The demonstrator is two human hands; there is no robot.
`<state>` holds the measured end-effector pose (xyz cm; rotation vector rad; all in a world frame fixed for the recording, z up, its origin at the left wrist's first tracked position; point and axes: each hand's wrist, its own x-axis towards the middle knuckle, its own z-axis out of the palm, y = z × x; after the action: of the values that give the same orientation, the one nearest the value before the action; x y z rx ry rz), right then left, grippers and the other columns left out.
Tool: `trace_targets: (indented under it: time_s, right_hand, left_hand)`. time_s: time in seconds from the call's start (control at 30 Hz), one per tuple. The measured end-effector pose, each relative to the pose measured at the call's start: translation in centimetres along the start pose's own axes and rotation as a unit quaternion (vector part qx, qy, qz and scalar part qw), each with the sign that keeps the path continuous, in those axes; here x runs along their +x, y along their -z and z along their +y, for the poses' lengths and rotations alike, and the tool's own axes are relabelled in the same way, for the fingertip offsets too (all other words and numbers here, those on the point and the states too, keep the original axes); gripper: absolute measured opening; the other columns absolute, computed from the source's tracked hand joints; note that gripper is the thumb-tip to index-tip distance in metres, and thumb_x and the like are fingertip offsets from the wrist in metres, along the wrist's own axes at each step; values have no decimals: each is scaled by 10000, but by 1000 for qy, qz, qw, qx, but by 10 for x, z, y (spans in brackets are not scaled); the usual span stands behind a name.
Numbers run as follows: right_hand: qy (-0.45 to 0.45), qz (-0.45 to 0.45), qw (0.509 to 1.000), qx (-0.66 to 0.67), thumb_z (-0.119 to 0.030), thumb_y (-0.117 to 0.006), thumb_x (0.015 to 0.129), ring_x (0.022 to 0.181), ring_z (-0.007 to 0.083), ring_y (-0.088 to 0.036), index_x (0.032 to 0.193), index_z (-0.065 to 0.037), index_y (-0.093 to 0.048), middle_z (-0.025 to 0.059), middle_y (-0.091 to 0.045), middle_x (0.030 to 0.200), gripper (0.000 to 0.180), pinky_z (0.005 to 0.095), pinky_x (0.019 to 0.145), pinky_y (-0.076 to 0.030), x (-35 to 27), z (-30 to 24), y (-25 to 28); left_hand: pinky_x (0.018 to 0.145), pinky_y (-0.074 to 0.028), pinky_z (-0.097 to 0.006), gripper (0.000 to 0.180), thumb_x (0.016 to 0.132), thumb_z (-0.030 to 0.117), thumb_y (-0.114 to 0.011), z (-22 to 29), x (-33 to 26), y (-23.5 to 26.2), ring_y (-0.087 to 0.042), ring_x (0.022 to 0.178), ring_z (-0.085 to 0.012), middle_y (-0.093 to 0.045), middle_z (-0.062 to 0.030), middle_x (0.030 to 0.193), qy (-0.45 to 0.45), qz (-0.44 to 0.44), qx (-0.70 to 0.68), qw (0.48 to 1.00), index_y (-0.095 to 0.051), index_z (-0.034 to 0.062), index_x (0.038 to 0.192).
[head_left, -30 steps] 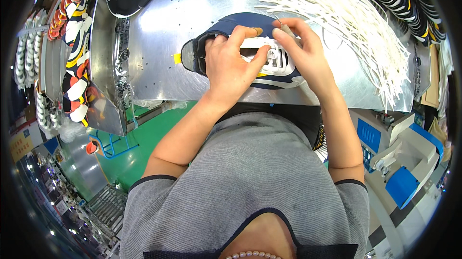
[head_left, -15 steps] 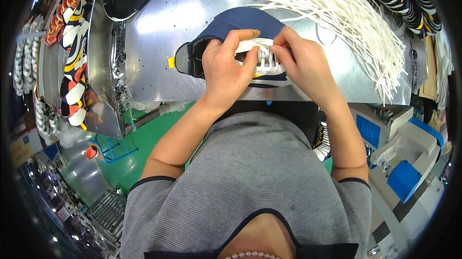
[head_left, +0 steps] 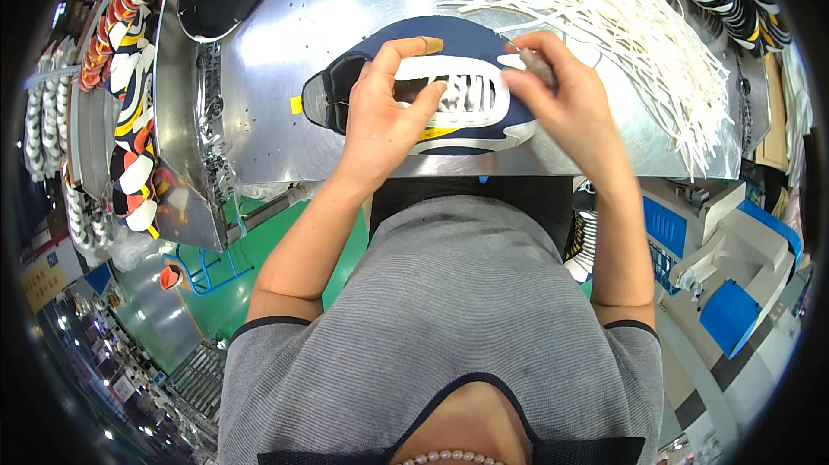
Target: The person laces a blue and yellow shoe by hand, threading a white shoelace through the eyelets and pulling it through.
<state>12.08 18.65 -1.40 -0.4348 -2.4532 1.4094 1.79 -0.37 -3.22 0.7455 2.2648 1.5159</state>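
- Shoe (head_left: 473, 104): near side of the metal table (head_left: 259, 139), toe right.
- Left hand (head_left: 378, 118): thumb and forefinger wide apart over the shoe.
- Right hand (head_left: 572, 109): holding a small tool (head_left: 539, 66).
- Loose white laces (head_left: 604, 20): far right.

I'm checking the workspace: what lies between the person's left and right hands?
The head view shows white laces on the navy shoe between the left hand and right hand.
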Motion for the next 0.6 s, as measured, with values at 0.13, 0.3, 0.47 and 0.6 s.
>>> trace_targets:
  time_s: [0.13, 0.3, 0.47, 0.6]
  right_hand:
    - [-20, 67, 997, 35, -157, -716, 878, 594, 146, -615, 994, -60, -675, 79, -668, 727, 156, 267, 572, -468, -9, 12, -36]
    - [-60, 164, 969, 173, -84, -695, 885, 592, 67, -568, 993, -51, -690, 27, -661, 732, 113, 230, 535, -418, -3, 28, -45]
    - [87, 133, 982, 98, -27, -696, 874, 580, 49, -529, 1029, -63, -702, 10, -650, 736, 160, 219, 519, -406, -13, 16, -31]
    - [255, 74, 963, -39, -19, -751, 709, 534, 150, -592, 1024, -138, -713, 3, -660, 729, 339, 272, 497, -452, -13, 8, -34]
  left_hand:
    - [845, -524, -256, 428, 853, -19, -707, -6, 5, -12, -635, 957, -99, -657, -76, 1173, -67, 53, 79, 993, -567, 8, 1257]
    - [877, -514, -269, 526, 819, -3, -743, 18, 11, 20, -634, 978, -139, -638, -91, 1150, 147, -132, -199, 960, -518, 1, 1294]
    - [910, -506, -290, 564, 806, 43, -770, 21, 23, 25, -660, 965, -150, -687, -95, 1072, 209, -136, -211, 945, -531, 17, 1316]
    - [925, -494, -288, 569, 806, 71, -789, 20, 23, 20, -659, 963, -154, -688, -103, 1073, 210, -160, -197, 944, -535, 18, 1312]
